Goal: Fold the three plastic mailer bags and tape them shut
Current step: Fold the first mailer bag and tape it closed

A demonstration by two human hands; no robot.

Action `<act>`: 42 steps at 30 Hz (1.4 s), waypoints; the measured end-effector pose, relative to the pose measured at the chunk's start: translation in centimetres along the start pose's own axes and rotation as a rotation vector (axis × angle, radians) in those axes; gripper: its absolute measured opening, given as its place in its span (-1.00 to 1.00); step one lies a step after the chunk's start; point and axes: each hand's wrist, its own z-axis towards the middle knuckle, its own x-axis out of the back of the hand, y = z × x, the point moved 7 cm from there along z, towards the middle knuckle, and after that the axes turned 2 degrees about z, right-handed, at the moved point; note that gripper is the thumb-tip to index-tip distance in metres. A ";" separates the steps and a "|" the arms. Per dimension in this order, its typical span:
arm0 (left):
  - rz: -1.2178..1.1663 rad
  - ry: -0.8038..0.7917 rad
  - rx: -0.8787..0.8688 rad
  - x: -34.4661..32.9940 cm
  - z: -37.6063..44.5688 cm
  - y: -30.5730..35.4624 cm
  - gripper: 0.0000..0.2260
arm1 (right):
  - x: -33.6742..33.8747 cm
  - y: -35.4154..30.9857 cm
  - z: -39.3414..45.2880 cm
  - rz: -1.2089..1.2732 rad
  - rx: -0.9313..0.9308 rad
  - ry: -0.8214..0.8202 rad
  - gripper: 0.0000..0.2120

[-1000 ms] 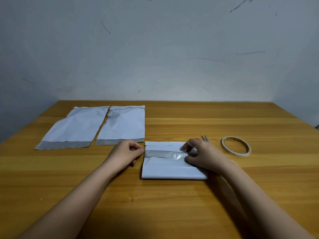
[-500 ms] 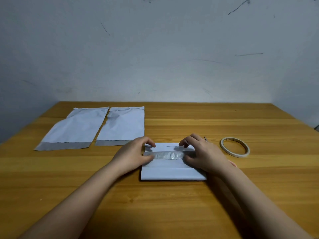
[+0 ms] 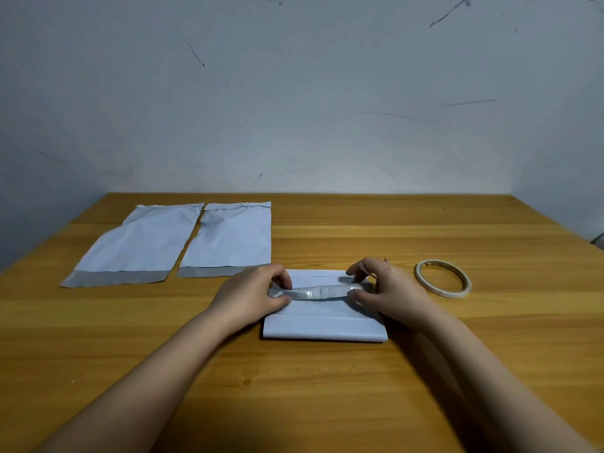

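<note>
The light is dim and cool, and my forearms throw soft dark shadows toward me across the brown wooden table (image 3: 425,371). Its grain stays sharp. Beyond its far edge the wall looks flat grey. The table's edges bow from wide-angle distortion.

Both ends of the grey flap (image 3: 322,291) under curled fingers; small dark object behind the right hand (image 3: 390,291) mostly hidden.

Tape roll (image 3: 443,278) right of folded bag (image 3: 323,325)
</note>
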 end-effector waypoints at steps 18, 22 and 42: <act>-0.313 -0.062 -0.016 -0.1 0.7 -0.5 -0.86 | 0.5 0.7 0.1 0.057 -0.065 0.091 -0.93; -0.388 0.058 0.010 1.2 0.9 -0.4 -0.92 | 1.9 0.6 0.0 0.256 -0.112 0.265 -0.68; -0.619 -0.263 -0.119 -0.9 2.3 14.2 -0.70 | 8.5 -2.2 -3.2 0.692 -0.090 0.434 -0.83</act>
